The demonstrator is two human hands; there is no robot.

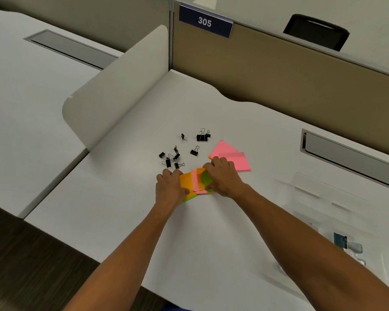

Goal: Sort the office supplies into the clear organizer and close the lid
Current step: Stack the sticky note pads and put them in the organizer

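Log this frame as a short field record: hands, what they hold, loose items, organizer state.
left hand: left hand grips the sticky-note stack from its left side
right hand: right hand grips the same stack from its right side
stack colours: orange, pink, green
loose notes: pink sticky notes lie on the desk, beyond the right hand
clips: black binder clips scattered beyond the hands
organizer: clear organizer at right, blurred; lid state cannot be told
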